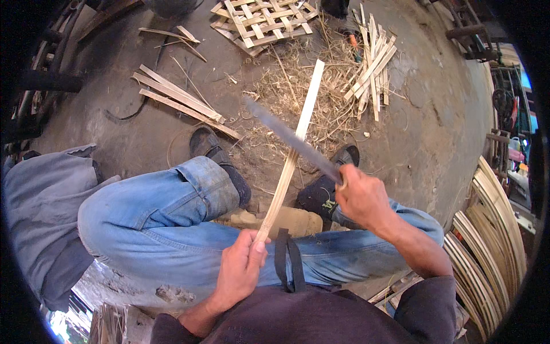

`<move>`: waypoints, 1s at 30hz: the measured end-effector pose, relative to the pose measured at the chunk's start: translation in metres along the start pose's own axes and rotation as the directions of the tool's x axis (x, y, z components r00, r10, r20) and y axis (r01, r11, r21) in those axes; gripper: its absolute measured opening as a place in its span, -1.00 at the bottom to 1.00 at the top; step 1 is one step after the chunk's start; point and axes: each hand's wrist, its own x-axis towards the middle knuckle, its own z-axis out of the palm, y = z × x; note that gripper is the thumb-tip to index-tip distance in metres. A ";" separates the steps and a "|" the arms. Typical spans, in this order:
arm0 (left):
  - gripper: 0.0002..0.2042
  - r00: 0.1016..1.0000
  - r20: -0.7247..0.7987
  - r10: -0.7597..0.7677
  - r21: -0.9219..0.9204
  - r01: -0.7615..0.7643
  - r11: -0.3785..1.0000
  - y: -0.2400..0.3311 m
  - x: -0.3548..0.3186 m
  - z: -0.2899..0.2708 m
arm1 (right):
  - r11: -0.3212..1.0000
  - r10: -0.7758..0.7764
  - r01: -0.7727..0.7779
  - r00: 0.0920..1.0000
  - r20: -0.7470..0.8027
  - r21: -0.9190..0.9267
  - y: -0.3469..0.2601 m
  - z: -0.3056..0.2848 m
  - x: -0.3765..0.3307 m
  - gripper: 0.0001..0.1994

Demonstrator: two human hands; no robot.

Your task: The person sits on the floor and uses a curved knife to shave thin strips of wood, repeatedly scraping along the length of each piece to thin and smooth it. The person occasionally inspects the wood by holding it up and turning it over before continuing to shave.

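Note:
My left hand is closed around the lower end of a long bamboo strip, which slants up and away from my lap. In my right hand is the handle of a long knife; most of the handle is hidden by my fingers. The grey blade, slightly blurred, crosses the strip near its middle and points to the far left. Beyond the crossing the strip looks paler and smoother than the part nearer my left hand.
Thin shavings litter the floor ahead. Cut strips lie in a left bundle and a right pile. A woven bamboo lattice lies at the far side. Long bent slats lean at the right; a grey cloth hangs at the left.

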 end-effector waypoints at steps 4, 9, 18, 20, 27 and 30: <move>-0.74 1.000 0.022 -0.021 -0.024 0.022 0.999 -0.001 -0.005 0.000 | 0.967 -0.210 0.210 0.978 0.019 -0.146 0.002 0.001 -0.005 -0.90; -0.79 0.987 0.127 -0.095 -0.124 0.111 0.986 -0.005 -0.006 -0.006 | 0.986 0.161 -0.147 0.952 -0.258 0.074 0.045 -0.031 0.047 -0.84; -0.67 0.933 0.350 -0.081 -0.232 0.170 0.958 -0.006 0.011 0.009 | 0.280 0.360 -0.157 0.932 0.048 0.947 -0.027 0.033 0.043 -0.79; -0.63 0.911 0.406 -0.076 -0.450 0.272 0.851 -0.014 0.015 0.014 | 0.174 0.374 -0.110 0.927 0.038 0.978 -0.031 0.030 0.045 -0.78; -0.56 0.835 0.519 -0.184 -0.566 0.496 0.659 0.000 0.024 0.005 | 0.897 0.115 -0.130 0.991 0.060 0.422 -0.021 0.003 0.033 -0.57; -0.56 0.849 0.485 -0.211 -0.572 0.490 0.658 -0.005 0.027 0.003 | 0.983 -0.141 0.123 0.981 0.132 0.133 -0.017 0.010 -0.013 -0.65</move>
